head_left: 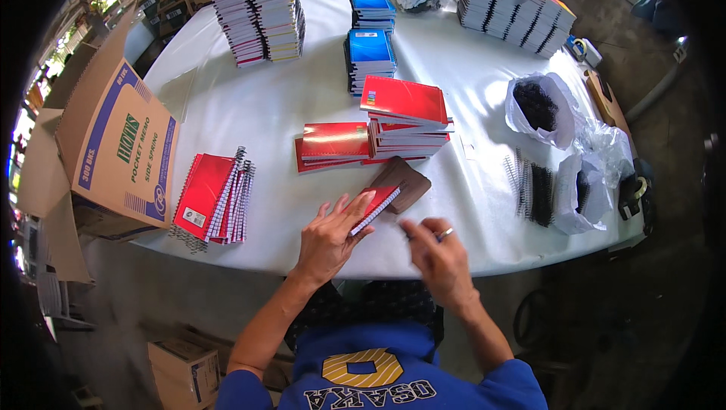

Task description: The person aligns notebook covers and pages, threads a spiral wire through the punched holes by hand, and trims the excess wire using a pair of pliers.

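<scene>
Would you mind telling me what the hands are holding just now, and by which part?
The left hand grips a small red notebook by its near end. The right hand seems to pinch something thin, too small to identify.

Single view only, worn at the person's head, looking steeply down and forward over the white table (249, 107). Hands sit close at the lower centre; the far table edge lies distant. Fisheye bends edges toward the rim.
</scene>
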{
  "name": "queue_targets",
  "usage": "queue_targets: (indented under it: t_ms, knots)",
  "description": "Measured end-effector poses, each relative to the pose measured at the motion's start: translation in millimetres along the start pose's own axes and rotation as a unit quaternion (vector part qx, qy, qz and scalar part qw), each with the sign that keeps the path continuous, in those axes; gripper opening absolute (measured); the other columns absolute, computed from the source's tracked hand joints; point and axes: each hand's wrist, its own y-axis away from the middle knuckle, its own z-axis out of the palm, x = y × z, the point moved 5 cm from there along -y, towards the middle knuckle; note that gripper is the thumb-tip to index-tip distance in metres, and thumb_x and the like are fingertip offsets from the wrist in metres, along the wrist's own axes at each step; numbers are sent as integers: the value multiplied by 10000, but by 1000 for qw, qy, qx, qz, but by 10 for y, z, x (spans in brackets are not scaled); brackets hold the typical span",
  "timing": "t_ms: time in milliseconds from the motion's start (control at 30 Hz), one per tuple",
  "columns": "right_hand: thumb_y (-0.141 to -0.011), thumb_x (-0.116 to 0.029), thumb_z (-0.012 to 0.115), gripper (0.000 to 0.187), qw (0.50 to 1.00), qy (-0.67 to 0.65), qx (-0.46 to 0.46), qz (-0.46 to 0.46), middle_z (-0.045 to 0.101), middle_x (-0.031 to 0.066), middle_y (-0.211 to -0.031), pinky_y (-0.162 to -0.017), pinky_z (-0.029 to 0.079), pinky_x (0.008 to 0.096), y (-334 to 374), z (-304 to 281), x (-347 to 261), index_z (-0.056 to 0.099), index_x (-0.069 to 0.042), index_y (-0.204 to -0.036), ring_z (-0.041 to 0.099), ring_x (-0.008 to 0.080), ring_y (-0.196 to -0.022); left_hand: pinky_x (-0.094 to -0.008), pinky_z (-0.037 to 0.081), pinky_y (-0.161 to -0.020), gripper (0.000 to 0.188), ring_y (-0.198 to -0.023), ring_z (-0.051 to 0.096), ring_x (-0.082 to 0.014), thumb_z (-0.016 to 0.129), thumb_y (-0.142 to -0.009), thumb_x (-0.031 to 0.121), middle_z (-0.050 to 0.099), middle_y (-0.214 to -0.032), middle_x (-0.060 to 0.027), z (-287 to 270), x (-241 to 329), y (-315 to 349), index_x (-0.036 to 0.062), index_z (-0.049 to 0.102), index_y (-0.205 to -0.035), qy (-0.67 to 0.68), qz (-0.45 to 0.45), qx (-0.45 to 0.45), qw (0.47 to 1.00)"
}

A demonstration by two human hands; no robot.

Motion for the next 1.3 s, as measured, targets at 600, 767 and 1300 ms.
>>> queue_targets:
  t_ms: [600,767,1300]
  knots:
    - [-912,-91,603,381,884,-354,-251,174,609,108,-841,-696,498,320,-132,153,-105,595,-96,-1293,604,203,-731,-359,564,-689,584,-1044,662,-328,728,-822,248,665,-1186,-103,-247,285,11,157,544,-1369,-102,5,122,987]
    - [-950,-51,548,309,939,-261,-216,61,622,89,-917,-723,503,298,-311,-66,88,618,-65,-1252,600,156,-756,-429,538,-855,602,-1111,638,-312,745,-800,203,642,-1246,-67,-752,353,-11,143,548,-1366,-155,55,131,978]
    - [-749,30,734,614,789,-581,-138,-143,524,112,-1393,-1106,362,413,-1325,1152,-1226,541,-44,-1327,406,256,-1369,-647,229,-1125,738,-1390,234,-527,608,-821,542,380,-1517,-97,-1985,-1231,-3,302,373,-1478,665,156,-47,729]
